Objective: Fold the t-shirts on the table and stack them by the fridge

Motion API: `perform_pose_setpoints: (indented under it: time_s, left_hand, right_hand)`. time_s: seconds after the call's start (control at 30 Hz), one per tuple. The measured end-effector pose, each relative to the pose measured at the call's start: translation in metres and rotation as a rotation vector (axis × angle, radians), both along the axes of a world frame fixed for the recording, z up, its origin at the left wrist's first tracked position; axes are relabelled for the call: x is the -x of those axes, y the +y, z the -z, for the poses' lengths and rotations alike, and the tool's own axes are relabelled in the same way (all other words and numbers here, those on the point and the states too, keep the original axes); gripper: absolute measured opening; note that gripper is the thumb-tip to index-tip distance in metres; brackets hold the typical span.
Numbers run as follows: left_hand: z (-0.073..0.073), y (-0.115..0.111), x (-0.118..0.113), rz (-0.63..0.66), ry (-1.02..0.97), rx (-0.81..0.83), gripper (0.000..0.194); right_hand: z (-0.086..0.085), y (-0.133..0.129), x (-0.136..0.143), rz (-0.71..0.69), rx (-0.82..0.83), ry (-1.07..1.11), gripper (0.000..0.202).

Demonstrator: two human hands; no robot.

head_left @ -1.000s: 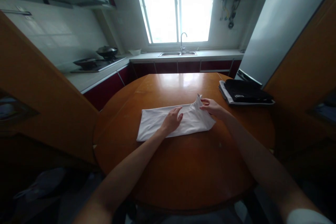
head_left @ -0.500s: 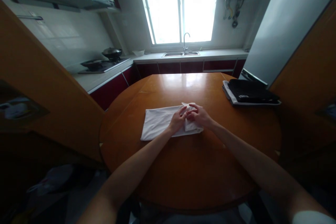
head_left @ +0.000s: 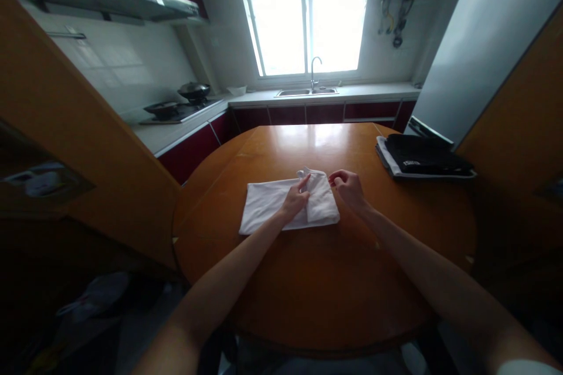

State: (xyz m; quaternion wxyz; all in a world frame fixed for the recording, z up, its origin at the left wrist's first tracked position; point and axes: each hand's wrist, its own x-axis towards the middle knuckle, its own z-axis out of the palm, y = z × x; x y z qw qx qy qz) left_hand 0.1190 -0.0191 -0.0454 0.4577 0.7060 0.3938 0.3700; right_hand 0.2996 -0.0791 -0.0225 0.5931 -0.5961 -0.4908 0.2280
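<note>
A white cloth (head_left: 264, 202) lies flat on the wooden table, with its right part folded over on top and a small crumpled bit at the upper edge. My left hand (head_left: 295, 198) rests on the cloth at the left edge of the folded part, thumb and index finger apart. Just off the cloth's upper right corner is my right hand (head_left: 347, 184), its fingers curled and apart from one another, with nothing seen in it.
Folded black and white clothes (head_left: 424, 155) lie at the right side of the round table (head_left: 325, 281). Beyond the table are a counter with a sink (head_left: 308, 92), a stove with pans (head_left: 193, 91) at left and a fridge (head_left: 475, 41) at right.
My right hand has moved right, off the cloth and away from my left hand. The folded part of the cloth is now uncovered. The view has shifted slightly.
</note>
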Motion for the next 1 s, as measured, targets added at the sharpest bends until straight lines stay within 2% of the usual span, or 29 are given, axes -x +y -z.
perform_pose_setpoints:
  time_s: [0.13,0.27,0.33,0.43,0.53,0.63,0.8,1.0]
  left_hand:
    - [-0.008,0.002,0.005,-0.105,0.042,-0.161,0.051]
    - [-0.021,0.002,0.017,-0.163,0.023,-0.265,0.046]
    - [-0.030,0.004,0.027,-0.176,0.016,-0.251,0.047]
    - [-0.044,0.010,0.046,-0.177,0.038,-0.201,0.053]
    - [-0.058,0.016,0.068,-0.153,0.078,-0.101,0.060]
    - [-0.066,0.020,0.086,-0.138,0.144,0.003,0.063]
    - [-0.065,0.028,0.108,-0.226,0.181,-0.044,0.060]
    - [-0.046,0.030,0.138,-0.266,0.292,-0.087,0.059]
  right_hand:
    - [0.000,-0.005,0.009,-0.017,-0.029,-0.131,0.022]
    - [0.003,-0.016,0.024,-0.188,-0.174,-0.336,0.029]
    - [0.005,-0.024,0.031,-0.313,-0.220,-0.497,0.038]
    - [0.010,-0.033,0.041,-0.468,-0.202,-0.729,0.059]
    - [0.016,-0.037,0.050,-0.556,-0.135,-0.870,0.070]
    - [0.023,-0.038,0.057,-0.586,-0.102,-0.921,0.073]
    - [0.029,-0.039,0.063,-0.609,-0.076,-0.938,0.076]
    - [0.031,-0.040,0.063,-0.636,-0.064,-0.972,0.072]
